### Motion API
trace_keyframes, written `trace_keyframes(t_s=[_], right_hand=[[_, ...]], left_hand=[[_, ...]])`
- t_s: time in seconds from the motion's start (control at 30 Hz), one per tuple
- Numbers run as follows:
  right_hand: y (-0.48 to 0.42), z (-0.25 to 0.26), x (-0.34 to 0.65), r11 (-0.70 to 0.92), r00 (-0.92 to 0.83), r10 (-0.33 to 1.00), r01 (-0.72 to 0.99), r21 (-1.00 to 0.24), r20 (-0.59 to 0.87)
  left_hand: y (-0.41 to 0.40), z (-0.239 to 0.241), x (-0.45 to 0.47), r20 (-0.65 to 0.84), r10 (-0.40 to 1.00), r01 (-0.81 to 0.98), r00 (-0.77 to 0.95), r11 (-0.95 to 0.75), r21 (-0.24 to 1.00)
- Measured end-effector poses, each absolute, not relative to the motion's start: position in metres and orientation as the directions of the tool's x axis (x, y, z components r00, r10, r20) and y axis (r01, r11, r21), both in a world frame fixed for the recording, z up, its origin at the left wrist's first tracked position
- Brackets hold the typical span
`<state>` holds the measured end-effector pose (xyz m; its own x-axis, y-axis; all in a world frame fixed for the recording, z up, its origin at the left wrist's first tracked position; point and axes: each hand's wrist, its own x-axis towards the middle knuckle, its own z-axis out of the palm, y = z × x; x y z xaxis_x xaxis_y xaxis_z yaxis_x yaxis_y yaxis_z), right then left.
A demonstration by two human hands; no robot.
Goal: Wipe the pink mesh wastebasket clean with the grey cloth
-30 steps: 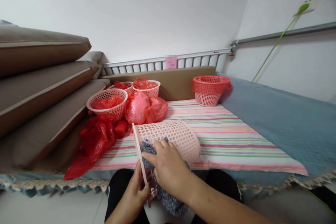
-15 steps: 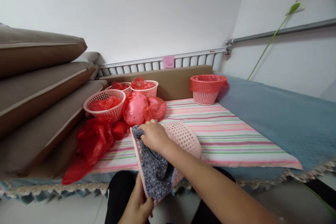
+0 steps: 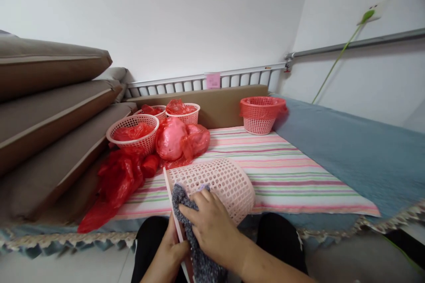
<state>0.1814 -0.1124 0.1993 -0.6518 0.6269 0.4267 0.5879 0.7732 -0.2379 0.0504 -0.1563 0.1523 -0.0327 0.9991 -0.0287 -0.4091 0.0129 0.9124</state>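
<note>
A pale pink perforated plastic basket (image 3: 229,181) lies tipped on its side above my lap, its rim toward the left. My left hand (image 3: 171,247) grips that rim from below, with the thumb showing on the near side. A dark grey speckled cloth (image 3: 199,254) hangs over the basket's side near the rim. My right hand (image 3: 212,221) is closed on the cloth and presses it against the perforated wall. The right fingertips are partly sunk in the cloth's folds.
Pink baskets with red plastic bags (image 3: 133,131) stand at the back left, beside a bulging red bag (image 3: 172,139) and a loose one (image 3: 116,181). A red-lined basket (image 3: 259,115) stands at the back right on the striped cloth (image 3: 285,177). Cushions (image 3: 49,141) are stacked left.
My right hand has slid down and toward me along the basket, drawing the grey cloth down with it. More of the basket's wall shows. My left hand still holds the rim.
</note>
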Motion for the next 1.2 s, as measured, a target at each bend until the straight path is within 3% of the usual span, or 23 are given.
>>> trace_keyframes(t_s=[0.23,0.5,0.7,0.8,1.0,1.2], right_hand=[[-0.099,0.221,0.165,0.747,-0.640,0.642,0.646,-0.156,0.424],[-0.056,0.245,0.129,0.750,-0.673,0.611,0.660,-0.033,0.418],[-0.032,0.248,0.102,0.695,-0.649,0.696,0.717,-0.059,0.308],[-0.041,0.249,0.109,0.698,-0.645,0.694,0.712,-0.078,0.319],[-0.096,0.228,0.151,0.697,-0.580,0.707,0.670,-0.256,0.405],[-0.113,0.202,0.214,0.652,-0.644,0.713,0.462,-0.602,0.278]], left_hand=[[-0.161,0.145,0.050,-0.005,0.998,-0.330,-0.056,-0.013,0.944],[-0.169,0.103,0.044,-0.007,1.000,-0.206,0.016,0.010,0.979],[-0.171,0.091,0.045,0.010,0.996,-0.206,-0.084,-0.028,0.978],[-0.173,0.100,0.045,0.013,0.998,-0.181,-0.053,-0.023,0.983],[-0.172,0.113,0.053,0.054,0.993,-0.301,-0.107,-0.084,0.950],[-0.162,0.138,0.054,-0.049,0.994,-0.412,-0.102,0.003,0.911]])
